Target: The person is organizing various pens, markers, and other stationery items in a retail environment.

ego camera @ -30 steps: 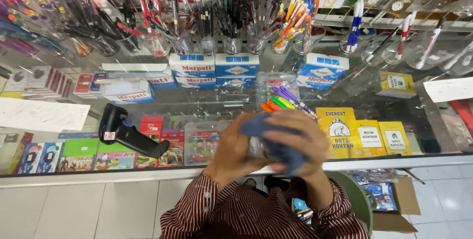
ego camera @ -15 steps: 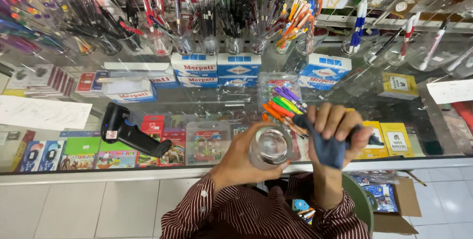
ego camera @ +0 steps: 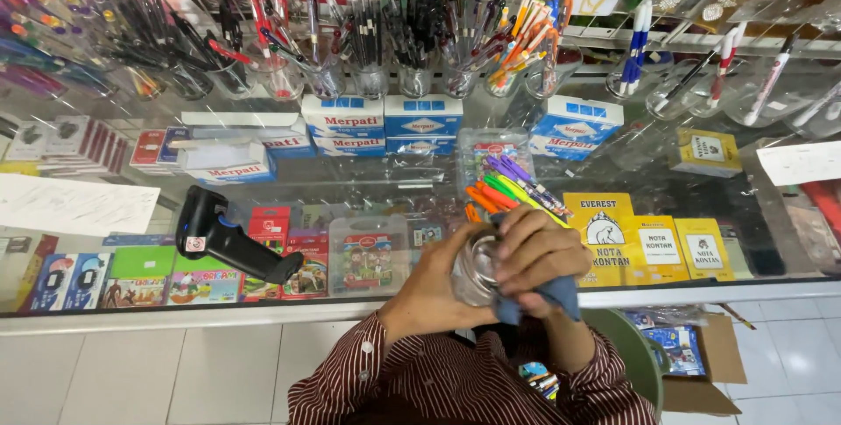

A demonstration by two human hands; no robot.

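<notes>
Just before the glass counter (ego camera: 368, 181), left hand (ego camera: 435, 282) cups a round clear glass (ego camera: 475, 269), right hand (ego camera: 536, 251) fingers pinching soft blue cloth (ego camera: 547, 295) against it

I am looking down on a glass shop counter (ego camera: 368, 181) that is carrying nearly everything in view. A black handheld scanner (ego camera: 229, 243) is lying on the glass near the left. Sheets of white paper (ego camera: 74, 204) are resting further left. Blue-and-white boxes (ego camera: 385, 123) are stacking up in the middle, with another box (ego camera: 574, 130) sitting to their right. A bundle of coloured markers (ego camera: 508, 187) is lying right of centre, just beside them. Clear cups of pens (ego camera: 368, 48) are standing in a row along the far edge. A white slip (ego camera: 802, 162) is lying at far right.
</notes>
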